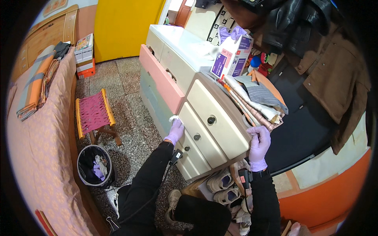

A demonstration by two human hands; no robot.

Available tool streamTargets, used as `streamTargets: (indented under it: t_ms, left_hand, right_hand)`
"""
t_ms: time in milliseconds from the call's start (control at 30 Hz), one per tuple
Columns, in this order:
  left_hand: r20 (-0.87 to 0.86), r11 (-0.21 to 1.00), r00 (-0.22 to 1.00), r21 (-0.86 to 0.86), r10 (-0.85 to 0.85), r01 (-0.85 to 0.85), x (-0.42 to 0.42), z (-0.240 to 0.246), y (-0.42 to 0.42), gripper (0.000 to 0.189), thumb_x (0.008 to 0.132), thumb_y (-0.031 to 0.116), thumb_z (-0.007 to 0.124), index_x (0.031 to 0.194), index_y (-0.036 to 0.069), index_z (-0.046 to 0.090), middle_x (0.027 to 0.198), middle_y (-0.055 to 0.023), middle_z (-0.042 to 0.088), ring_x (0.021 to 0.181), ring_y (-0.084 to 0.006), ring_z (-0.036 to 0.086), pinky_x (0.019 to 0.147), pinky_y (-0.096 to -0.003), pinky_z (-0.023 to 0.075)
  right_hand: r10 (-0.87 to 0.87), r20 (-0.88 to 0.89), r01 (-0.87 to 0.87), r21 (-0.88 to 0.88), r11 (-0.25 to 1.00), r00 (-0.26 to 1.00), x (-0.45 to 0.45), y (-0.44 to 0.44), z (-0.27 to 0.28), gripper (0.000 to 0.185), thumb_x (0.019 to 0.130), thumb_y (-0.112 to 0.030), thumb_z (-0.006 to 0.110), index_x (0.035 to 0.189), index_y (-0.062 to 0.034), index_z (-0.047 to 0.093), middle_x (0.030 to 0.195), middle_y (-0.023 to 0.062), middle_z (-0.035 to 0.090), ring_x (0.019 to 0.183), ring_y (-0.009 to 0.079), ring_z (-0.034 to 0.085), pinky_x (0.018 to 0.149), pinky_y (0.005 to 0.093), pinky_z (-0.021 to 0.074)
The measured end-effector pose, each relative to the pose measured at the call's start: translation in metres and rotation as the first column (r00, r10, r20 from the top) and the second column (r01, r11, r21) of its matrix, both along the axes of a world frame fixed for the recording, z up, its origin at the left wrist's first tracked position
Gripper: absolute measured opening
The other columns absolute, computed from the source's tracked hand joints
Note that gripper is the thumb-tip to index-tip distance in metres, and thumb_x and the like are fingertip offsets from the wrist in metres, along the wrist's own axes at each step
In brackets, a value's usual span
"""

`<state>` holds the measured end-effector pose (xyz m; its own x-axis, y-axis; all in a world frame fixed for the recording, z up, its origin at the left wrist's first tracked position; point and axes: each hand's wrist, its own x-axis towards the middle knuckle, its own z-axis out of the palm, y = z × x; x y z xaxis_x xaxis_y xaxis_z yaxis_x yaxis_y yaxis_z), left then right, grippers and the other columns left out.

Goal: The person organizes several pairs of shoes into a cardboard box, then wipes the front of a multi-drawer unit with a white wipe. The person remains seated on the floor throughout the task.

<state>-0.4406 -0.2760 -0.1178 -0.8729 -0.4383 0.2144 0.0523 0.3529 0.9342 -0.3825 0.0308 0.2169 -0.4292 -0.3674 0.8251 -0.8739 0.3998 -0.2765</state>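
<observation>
My left hand [175,131], in a purple disposable glove, pinches a white wipe [174,118] against the side of the drawers, just below the pulled-out pink drawer [162,78]. At the near top corner of the cream drawer cabinet [218,119] is my right hand [260,144], gloved alike, its fingers bent by the edge. Whether those fingers grip anything is not clear. Round black knobs [211,120] mark the cream drawer fronts. Folded fabrics [254,97] are piled on the cabinet top beside my right hand.
A glove box [231,57] stands on the white cabinet top [180,44]. A lined waste bin [96,166] and a folding stool [95,115] are on the floor at left, by the bed [47,147]. Shoes [221,181] sit below the cabinet. Coats [333,70] hang at right.
</observation>
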Motion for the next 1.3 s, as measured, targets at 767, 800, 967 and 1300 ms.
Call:
streamTargets:
  t_ms: [767, 800, 967, 1300]
  left_hand:
    - [0.044, 0.96, 0.966, -0.115, -0.253, 0.257, 0.154, 0.063, 0.233, 0.044, 0.092, 0.011, 0.053, 0.131, -0.007, 0.048, 0.142, -0.0347, 0.033, 0.134, -0.0489, 0.036, 0.113, -0.0423, 0.0343]
    - [0.009, 0.967, 0.973, -0.103, -0.231, 0.231, 0.156, 0.062, 0.242, 0.042, 0.092, 0.011, 0.054, 0.129, -0.008, 0.05, 0.14, -0.034, 0.035, 0.13, -0.0484, 0.041, 0.112, -0.0432, 0.0358]
    - [0.051, 0.939, 0.939, 0.068, -0.341, 0.337, 0.16, 0.07, 0.236, 0.035, 0.092, 0.012, 0.055, 0.124, -0.003, 0.055, 0.121, -0.0265, 0.056, 0.113, -0.0429, 0.055, 0.104, -0.0418, 0.0433]
    - [-0.235, 0.998, 0.972, -0.049, 0.023, -0.036, 0.093, 0.163, 0.136, 0.051, 0.091, 0.012, 0.056, 0.136, -0.009, 0.044, 0.142, -0.0323, 0.041, 0.137, -0.0477, 0.034, 0.119, -0.0439, 0.0248]
  right_hand:
    - [-0.025, -0.05, 0.025, -0.002, 1.0, 0.998, -0.005, 0.001, -0.003, 0.014, 0.078, 0.001, 0.053, 0.082, -0.0078, 0.064, 0.081, 0.0075, 0.065, 0.081, 0.0288, 0.063, 0.075, 0.039, 0.0479]
    - [-0.044, -0.072, 0.045, 0.004, 0.999, 0.996, -0.005, 0.001, -0.003, 0.014, 0.078, 0.0, 0.054, 0.082, -0.0081, 0.064, 0.081, 0.0073, 0.065, 0.082, 0.0285, 0.063, 0.075, 0.0387, 0.0481]
    - [-0.037, -0.051, 0.038, 0.006, 0.999, 0.998, -0.001, 0.003, 0.0, 0.013, 0.077, -0.001, 0.056, 0.083, -0.0089, 0.064, 0.079, 0.0059, 0.065, 0.075, 0.0259, 0.061, 0.073, 0.0393, 0.0476]
    - [-0.028, -0.09, 0.028, -0.001, 1.0, 0.996, -0.004, 0.003, 0.0, 0.011, 0.077, -0.002, 0.057, 0.081, -0.0102, 0.064, 0.079, 0.0055, 0.066, 0.074, 0.0277, 0.061, 0.071, 0.0405, 0.0468]
